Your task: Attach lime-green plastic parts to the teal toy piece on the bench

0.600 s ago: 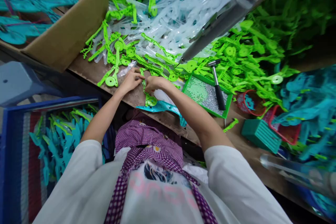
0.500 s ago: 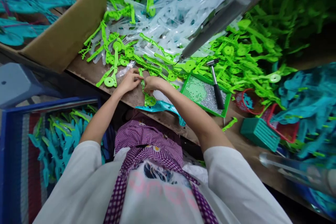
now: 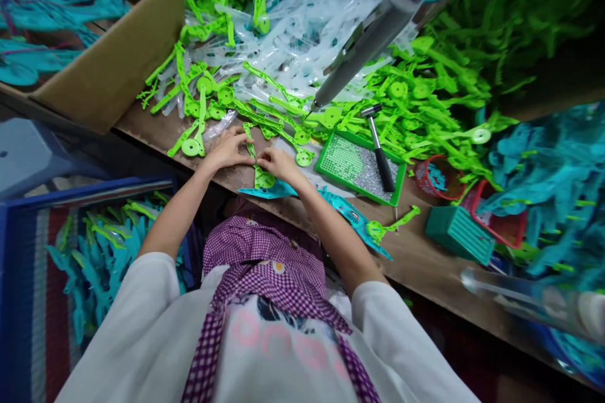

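Several long plastic pieces lie around my hands at the table edge. My left hand (image 3: pixel 230 148) has its thumb and fingers closed around a bright green plastic arm (image 3: pixel 250 141), which stands roughly lengthwise away from me. Close to the arm's lower part, my right hand (image 3: pixel 278 165) pinches with thumb and forefinger; whatever sits between those fingertips is too small to name. A green disc end (image 3: pixel 263 180) lies just below, over a teal plastic piece (image 3: pixel 271 191). Past my right forearm lies another stretch of teal plastic (image 3: pixel 350 214), beside a green disc-ended arm (image 3: pixel 397 220).
A hammer (image 3: pixel 380 154) rests across a green basket (image 3: pixel 397 192) of small metal bits. Piles of green arms (image 3: pixel 425 94) and clear plastic strips (image 3: pixel 312 25) cover the back. A grey tool (image 3: pixel 363 50) hangs overhead. A cardboard box (image 3: pixel 142 38) stands left; red baskets (image 3: pixel 508 233) stand right.
My right hand has straightened from a curled grip into a fingertip pinch. Its forearm has shifted left, showing more teal plastic beyond it. My left hand stays on the green arm.
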Tool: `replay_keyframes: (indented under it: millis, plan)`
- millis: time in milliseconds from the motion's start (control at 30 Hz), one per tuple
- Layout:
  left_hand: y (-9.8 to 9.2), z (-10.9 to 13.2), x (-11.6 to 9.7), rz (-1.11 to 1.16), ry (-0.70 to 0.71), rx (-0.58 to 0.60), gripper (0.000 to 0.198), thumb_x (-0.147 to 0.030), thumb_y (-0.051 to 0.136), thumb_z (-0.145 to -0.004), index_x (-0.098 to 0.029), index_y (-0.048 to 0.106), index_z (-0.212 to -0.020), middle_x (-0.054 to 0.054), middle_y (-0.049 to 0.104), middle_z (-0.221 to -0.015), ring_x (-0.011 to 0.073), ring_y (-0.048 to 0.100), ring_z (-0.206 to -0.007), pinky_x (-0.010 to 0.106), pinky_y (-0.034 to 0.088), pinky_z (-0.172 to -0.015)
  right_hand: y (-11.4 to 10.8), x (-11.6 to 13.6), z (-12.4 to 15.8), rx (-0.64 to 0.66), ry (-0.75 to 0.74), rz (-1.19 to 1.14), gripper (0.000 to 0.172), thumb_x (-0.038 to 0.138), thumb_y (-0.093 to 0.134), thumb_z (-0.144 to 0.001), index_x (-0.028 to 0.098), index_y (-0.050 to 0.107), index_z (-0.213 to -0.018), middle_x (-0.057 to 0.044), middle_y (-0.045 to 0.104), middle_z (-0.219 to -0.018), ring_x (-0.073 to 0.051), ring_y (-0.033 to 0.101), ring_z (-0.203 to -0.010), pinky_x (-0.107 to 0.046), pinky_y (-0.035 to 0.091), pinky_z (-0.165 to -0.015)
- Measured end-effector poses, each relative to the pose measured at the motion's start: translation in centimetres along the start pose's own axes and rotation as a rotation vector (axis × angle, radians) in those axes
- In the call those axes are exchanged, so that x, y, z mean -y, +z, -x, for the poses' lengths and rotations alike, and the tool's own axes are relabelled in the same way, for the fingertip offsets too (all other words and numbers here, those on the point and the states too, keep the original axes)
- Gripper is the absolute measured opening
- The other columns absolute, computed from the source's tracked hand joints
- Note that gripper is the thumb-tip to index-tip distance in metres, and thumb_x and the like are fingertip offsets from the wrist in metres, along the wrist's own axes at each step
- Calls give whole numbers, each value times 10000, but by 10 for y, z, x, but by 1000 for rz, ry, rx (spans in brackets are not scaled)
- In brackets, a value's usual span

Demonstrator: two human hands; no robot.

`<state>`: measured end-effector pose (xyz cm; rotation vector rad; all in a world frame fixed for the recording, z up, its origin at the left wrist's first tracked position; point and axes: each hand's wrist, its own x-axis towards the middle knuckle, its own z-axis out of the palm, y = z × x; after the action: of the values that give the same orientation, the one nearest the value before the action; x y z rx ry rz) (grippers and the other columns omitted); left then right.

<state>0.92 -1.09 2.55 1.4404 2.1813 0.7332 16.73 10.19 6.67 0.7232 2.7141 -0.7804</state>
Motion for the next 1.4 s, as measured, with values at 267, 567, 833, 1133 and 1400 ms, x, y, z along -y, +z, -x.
replay_keyframes:
  millis: [267,567,833,1133,1400]
  plan:
    - [0,-3,0,-23,-9,1,574,-482,822,-595,-238,664,-1090,73,485,-1333,326,433,-1280,466,319,-1115,25,19,57,-79,-18,229,424,314,258,-999,231,610,-1218,-104,630,-1211,-220,654,-892,-326,446,-729]
    - [6,-2,1,-27,-9,-18,568,-477,802,-601,-225,659,-1091,89,488,-1353,330,438,-1272,452,340,-1103,30,7,58,-76,-25,95,400,293,278,-983,228,588,-1227,-127,568,-1211,-228,624,-891,-341,444,-740]
    - [10,4,-11,-67,-67,-32,567,-468,755,-655,-248,614,-1157,88,464,-1407,360,376,-1305,493,317,-1108,24,-14,29,-101,65,-285,250,216,460,-826,168,577,-1041,-28,668,-856,-170,579,-781,-267,401,-723]
    - [10,9,-22,-99,-71,9,828,-627,789,-590,-204,546,-1259,141,390,-1473,390,324,-1340,520,286,-1118,24,-19,37,-211,-56,-163,188,251,471,-922,161,610,-1010,-75,657,-980,-178,575,-888,-275,404,-803]
    - [17,12,-22,-142,-65,-19,807,-623,779,-621,-205,532,-1266,162,360,-1503,394,300,-1371,547,265,-1131,24,-30,49,-153,-166,-27,286,299,406,-984,173,650,-1063,-88,616,-1040,-180,571,-945,-270,409,-827]
